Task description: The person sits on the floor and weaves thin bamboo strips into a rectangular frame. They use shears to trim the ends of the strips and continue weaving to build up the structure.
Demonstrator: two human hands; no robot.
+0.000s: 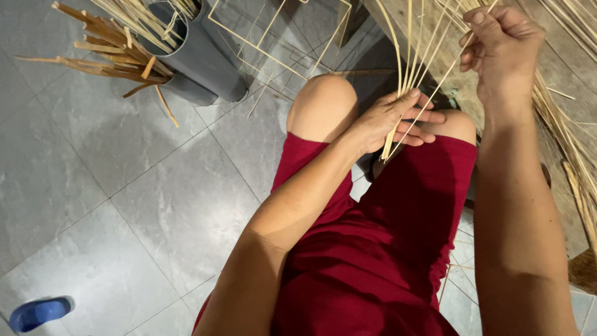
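My left hand is closed around the lower ends of a bunch of thin pale bamboo strips, just above my knees. The strips fan upward from that grip. Higher up and to the right, my right hand pinches one of those strips between thumb and fingers. I am seated, wearing dark red shorts, and both forearms reach out from the bottom of the view.
Grey pipes holding brown bamboo sticks lie at the upper left on the grey tiled floor. A wooden board with more loose strips runs along the right. A blue slipper sits at the lower left.
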